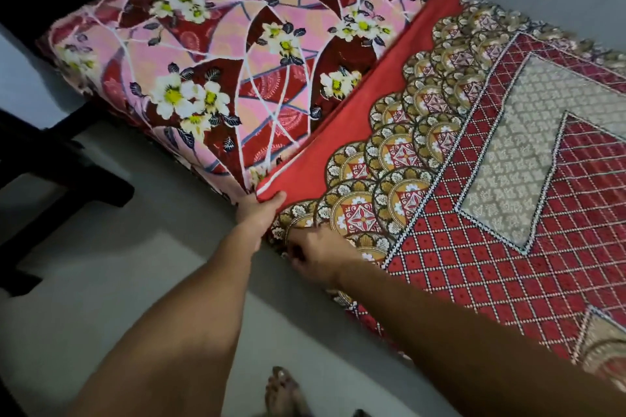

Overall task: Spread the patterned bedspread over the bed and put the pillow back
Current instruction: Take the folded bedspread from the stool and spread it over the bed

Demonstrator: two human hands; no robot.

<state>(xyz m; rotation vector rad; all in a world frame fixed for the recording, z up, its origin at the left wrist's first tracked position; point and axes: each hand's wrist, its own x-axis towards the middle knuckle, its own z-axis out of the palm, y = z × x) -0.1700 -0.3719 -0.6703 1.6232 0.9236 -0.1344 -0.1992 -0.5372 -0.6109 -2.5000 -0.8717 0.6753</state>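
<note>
From the head camera, the patterned bedspread [474,159] covers the right half of the frame, its red border running diagonally from the top centre down to the lower centre. The left hand [259,211] pinches that border's corner. The right hand [316,256] grips the bedspread's edge just beside it. The floral sheet [189,54] fills the upper left.

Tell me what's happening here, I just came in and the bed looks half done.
A person is spreading a red patterned bedspread over the bed. The left hand grips its plain red corner at the near edge, and the right hand pinches the fabric just beside it. The floral sheet beyond is still uncovered. No pillow is in view.
</note>
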